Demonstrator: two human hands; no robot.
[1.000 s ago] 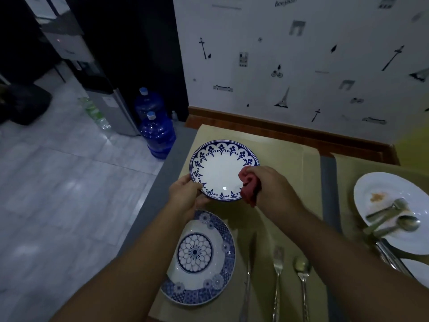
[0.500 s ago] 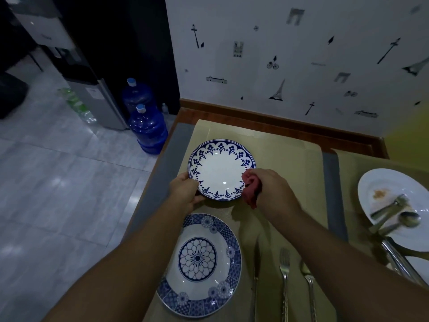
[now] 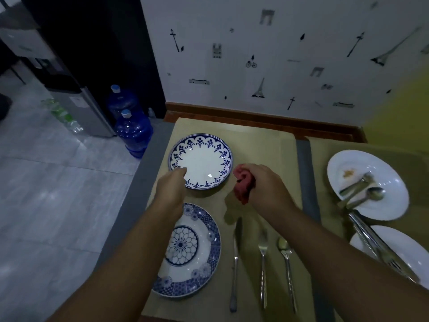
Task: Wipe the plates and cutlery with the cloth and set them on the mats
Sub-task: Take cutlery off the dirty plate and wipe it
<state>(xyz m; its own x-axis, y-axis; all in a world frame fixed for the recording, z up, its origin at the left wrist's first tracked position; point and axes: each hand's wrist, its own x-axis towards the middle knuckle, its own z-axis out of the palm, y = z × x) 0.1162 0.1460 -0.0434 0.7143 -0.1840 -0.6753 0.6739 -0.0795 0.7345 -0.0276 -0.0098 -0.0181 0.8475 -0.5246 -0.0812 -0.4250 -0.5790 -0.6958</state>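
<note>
A small white plate with a blue patterned rim (image 3: pixel 200 160) lies low over the far part of the tan mat (image 3: pixel 267 149). My left hand (image 3: pixel 171 191) holds its near-left rim with thumb and fingertips. My right hand (image 3: pixel 264 184) grips a bunched red cloth (image 3: pixel 242 184) just right of the plate, apart from it. Closer to me on the same mat rests a larger blue-patterned plate (image 3: pixel 192 249), partly under my left forearm. A knife (image 3: pixel 235 263), a fork (image 3: pixel 263 263) and a spoon (image 3: pixel 286 268) lie side by side to its right.
On the right mat stand a white plate with crumbs (image 3: pixel 348 163), a fork and spoon (image 3: pixel 362 191) on it, and a second white plate (image 3: pixel 404 254) with more cutlery (image 3: pixel 376 240) across. The table's left edge drops to the floor, where blue water bottles (image 3: pixel 134 131) stand. The wall is close behind.
The small plate has gone from being held up against the cloth down toward the mat. My right hand has drawn the cloth off the plate to the right.
</note>
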